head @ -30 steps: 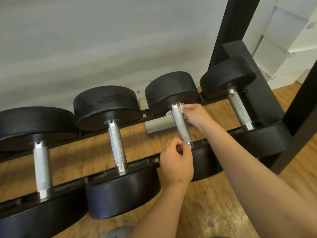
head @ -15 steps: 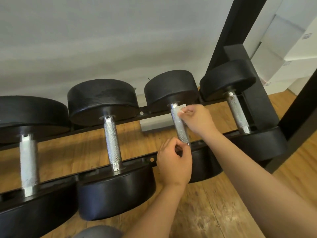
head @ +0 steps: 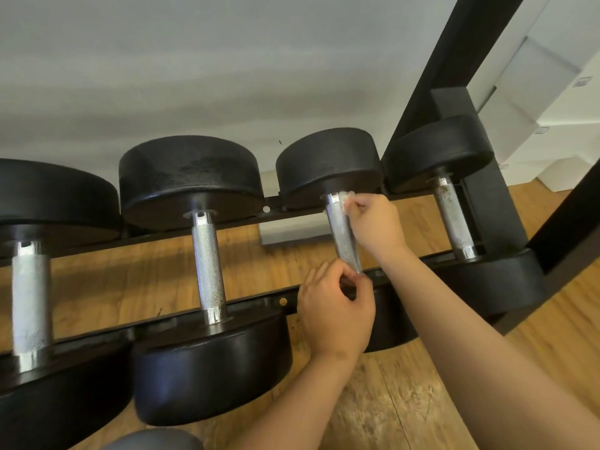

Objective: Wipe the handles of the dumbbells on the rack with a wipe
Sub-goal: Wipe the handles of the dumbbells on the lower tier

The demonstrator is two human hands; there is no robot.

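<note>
The right hand [head: 373, 225], clamped on the wipe [head: 344, 197], is still kept atop the third handle [head: 341, 237], whose near end is gripped by the left hand [head: 334, 306]; wiping is judged unfinished.

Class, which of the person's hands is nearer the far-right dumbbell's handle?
Right. The right hand, pinching the wipe, is just left of the far-right handle; the left hand grips the near end of the third handle, farther away.
</note>
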